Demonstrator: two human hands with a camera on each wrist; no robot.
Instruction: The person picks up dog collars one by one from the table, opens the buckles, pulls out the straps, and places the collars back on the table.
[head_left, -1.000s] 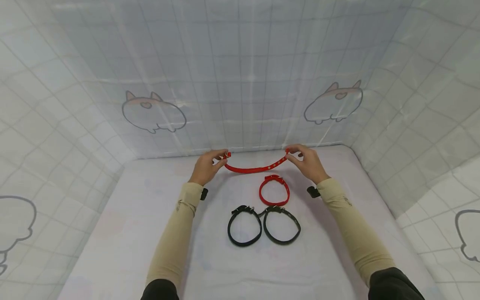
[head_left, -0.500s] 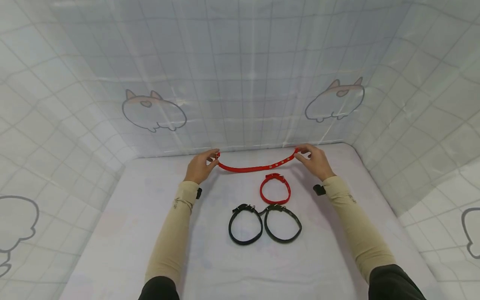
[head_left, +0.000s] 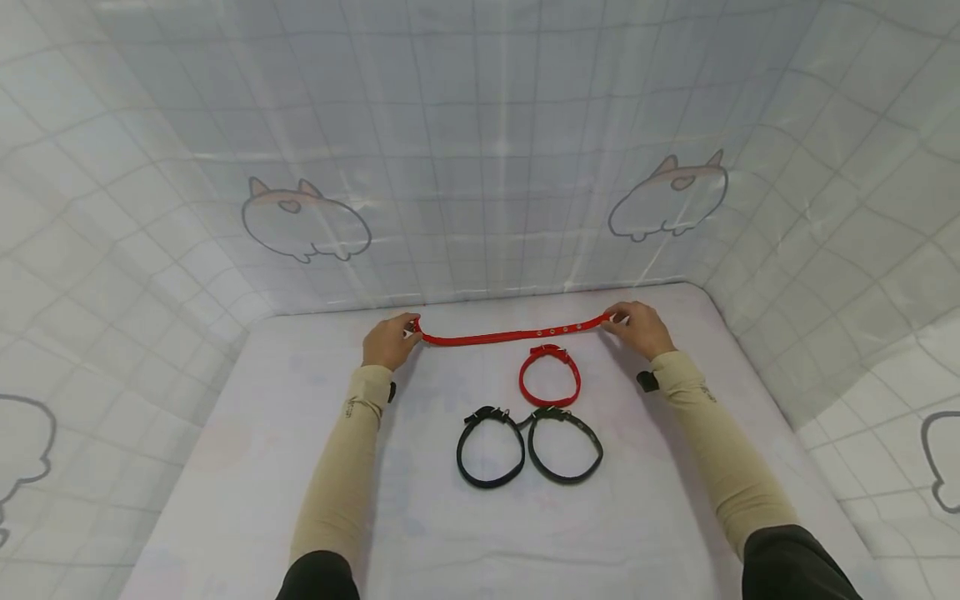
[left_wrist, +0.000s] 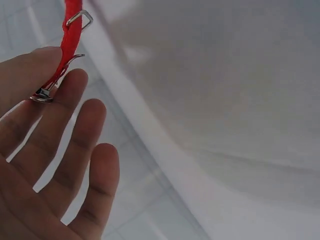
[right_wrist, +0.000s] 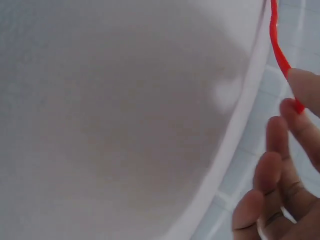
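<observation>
A red collar (head_left: 480,338) with a row of metal-ringed holes stretches between my two hands near the back of the table. My left hand (head_left: 387,342) pinches its buckle end; in the left wrist view, the metal buckle (left_wrist: 42,96) sits between thumb and fingers. At the other end, my right hand (head_left: 640,328) pinches the strap tip between thumb and index finger. Just below the held strap lies a second red collar (head_left: 522,385), buckled into a loop. Nearer to me are a black collar (head_left: 460,460) and a dark green collar (head_left: 597,450), both looped.
The collars lie on a white-covered table (head_left: 420,533). Behind it rises a grid-patterned curtain (head_left: 480,167) with cartoon animal drawings, and similar sheets enclose both sides.
Both hands have moved apart, the left one leftward and the right one rightward and slightly down. The held red collar has gone from sagging to nearly straight. The looped collars stay put.
</observation>
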